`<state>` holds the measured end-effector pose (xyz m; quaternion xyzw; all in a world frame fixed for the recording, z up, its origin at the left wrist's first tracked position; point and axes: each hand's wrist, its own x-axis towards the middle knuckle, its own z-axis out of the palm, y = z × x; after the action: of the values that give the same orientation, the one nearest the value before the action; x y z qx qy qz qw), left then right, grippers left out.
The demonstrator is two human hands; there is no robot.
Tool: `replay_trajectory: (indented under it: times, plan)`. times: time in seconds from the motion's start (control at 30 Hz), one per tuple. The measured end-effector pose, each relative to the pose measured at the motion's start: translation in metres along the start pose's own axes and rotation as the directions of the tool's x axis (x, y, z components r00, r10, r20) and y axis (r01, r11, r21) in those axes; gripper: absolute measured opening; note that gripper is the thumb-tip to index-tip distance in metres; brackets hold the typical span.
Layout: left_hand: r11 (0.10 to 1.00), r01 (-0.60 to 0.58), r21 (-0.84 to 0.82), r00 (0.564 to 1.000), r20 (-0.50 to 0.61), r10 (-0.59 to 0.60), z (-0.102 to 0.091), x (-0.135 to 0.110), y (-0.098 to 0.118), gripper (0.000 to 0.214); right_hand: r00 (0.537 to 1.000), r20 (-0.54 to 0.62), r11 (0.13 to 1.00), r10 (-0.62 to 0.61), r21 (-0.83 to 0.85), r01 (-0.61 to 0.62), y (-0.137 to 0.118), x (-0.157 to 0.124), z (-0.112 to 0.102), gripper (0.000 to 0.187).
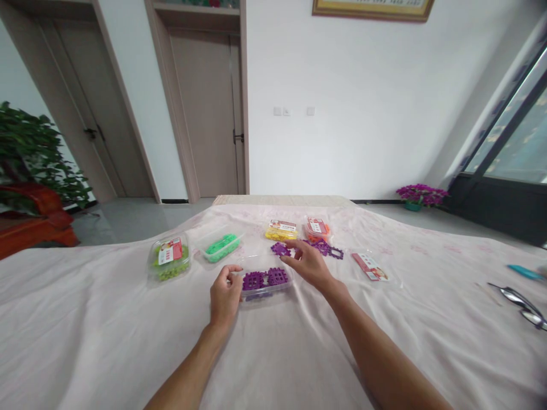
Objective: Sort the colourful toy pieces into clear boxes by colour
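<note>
In front of me is a clear plastic box (267,291) with purple building pieces (253,280) lying inside. My left hand (226,293) grips the box's left end, fingers curled at its rim. Past the box's right end, my right hand (308,262) is raised with thumb and forefinger closed around a purple building piece (280,249). More purple pieces (321,246) lie on the cloth behind the right hand, partly hidden by it. One of them is a square open frame (336,253).
Lidded boxes of yellow pieces (281,230), orange pieces (317,228) and lime pieces (170,259) surround an uncovered box of green pieces (223,247). A labelled clear lid (370,267) lies right. Eyeglasses (522,304) and a blue object (525,272) rest at far right on the pale tablecloth (128,341).
</note>
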<state>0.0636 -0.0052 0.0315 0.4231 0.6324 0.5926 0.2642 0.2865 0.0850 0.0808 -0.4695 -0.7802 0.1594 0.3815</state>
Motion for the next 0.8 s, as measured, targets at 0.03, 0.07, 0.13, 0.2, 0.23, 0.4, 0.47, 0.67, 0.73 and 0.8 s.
replay_trajectory:
  times: [0.03,0.07,0.13,0.2,0.23,0.4,0.47,0.67,0.73,0.8]
  plan:
    - [1.000,-0.009,-0.004,1.000,0.007,0.009,0.000,0.000,-0.001,0.027,0.999,0.032,0.999,-0.028,0.020,0.027,-0.008,-0.002,0.001,0.044]
    - [1.000,-0.020,-0.008,1.000,0.011,0.020,0.000,-0.001,-0.002,0.027,0.997,0.060,0.998,-0.054,0.038,0.052,-0.015,-0.005,0.003,0.045]
    - [0.999,-0.046,-0.011,0.999,0.012,0.046,0.001,-0.002,-0.005,0.027,0.988,0.113,0.992,-0.110,0.078,0.101,-0.026,-0.011,0.008,0.048]
    - [0.997,-0.070,-0.008,0.997,0.008,0.070,0.002,-0.002,-0.008,0.028,0.974,0.156,0.983,-0.166,0.102,0.151,-0.031,-0.015,0.014,0.050]
    - [0.997,-0.080,-0.007,0.997,0.006,0.080,0.003,-0.003,-0.008,0.028,0.969,0.164,0.980,-0.185,0.103,0.169,-0.031,-0.016,0.017,0.048]
    - [0.994,-0.106,0.001,0.994,-0.015,0.106,0.001,-0.001,-0.012,0.026,0.995,-0.013,0.995,-0.097,-0.021,0.097,-0.004,-0.007,0.017,0.027]
    - [0.995,-0.096,0.008,0.994,-0.052,0.096,-0.003,0.004,-0.014,0.025,0.996,-0.086,0.992,-0.025,-0.129,0.013,0.013,-0.004,0.014,0.027]
    - [0.998,-0.037,0.048,0.977,-0.210,0.046,-0.016,0.021,-0.022,0.024,0.999,-0.036,0.900,-0.016,-0.435,-0.001,0.043,-0.011,0.028,0.039]
    - [0.998,-0.037,0.058,0.974,-0.221,0.049,-0.018,0.022,-0.023,0.024,0.999,0.017,0.867,-0.042,-0.496,0.045,0.044,-0.012,0.040,0.043]
    - [0.997,-0.042,0.063,0.972,-0.229,0.056,-0.017,0.022,-0.023,0.024,0.996,0.074,0.837,-0.056,-0.540,0.087,0.043,-0.008,0.052,0.044]
